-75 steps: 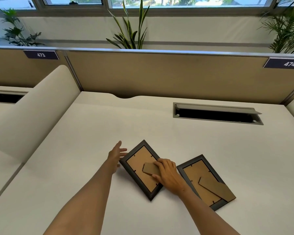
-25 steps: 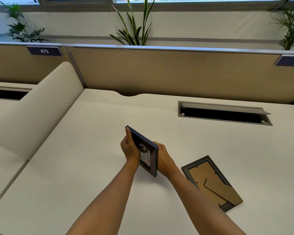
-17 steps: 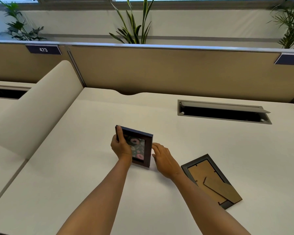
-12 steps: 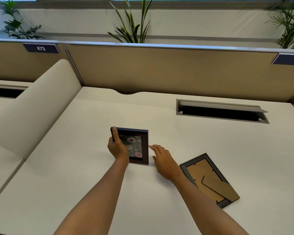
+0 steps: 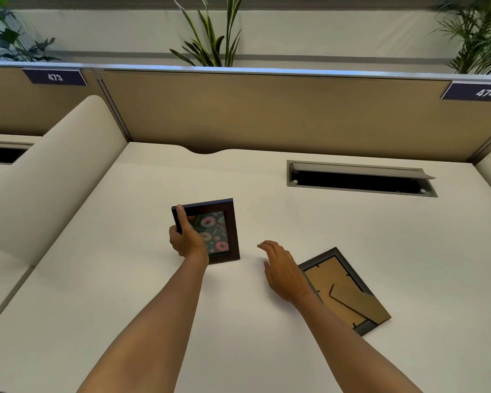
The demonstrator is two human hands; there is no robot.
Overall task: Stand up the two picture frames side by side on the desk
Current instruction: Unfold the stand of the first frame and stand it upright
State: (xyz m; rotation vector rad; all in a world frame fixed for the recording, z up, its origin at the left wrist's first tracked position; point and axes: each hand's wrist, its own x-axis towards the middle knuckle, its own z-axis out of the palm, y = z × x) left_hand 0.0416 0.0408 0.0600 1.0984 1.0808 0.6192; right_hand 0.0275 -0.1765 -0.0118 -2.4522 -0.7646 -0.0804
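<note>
A dark picture frame [image 5: 220, 231] with a doughnut print stands upright on the white desk [image 5: 352, 236], picture side toward me. My left hand [image 5: 186, 236] grips its left edge, fingers over the top corner. My right hand [image 5: 281, 268] hovers open just right of that frame, touching nothing. A second dark frame [image 5: 343, 290] lies face down to the right, brown backing up, its easel flap lying across the lower corner.
An open cable slot [image 5: 360, 178] with a raised grey lid is set into the desk at the back right. A tan partition [image 5: 267, 114] closes the back. A curved cream divider [image 5: 54, 171] rises on the left.
The first frame was lifted from lying face down, turned and set upright on the desk. My right hand has let go of it and drawn away to the right.
</note>
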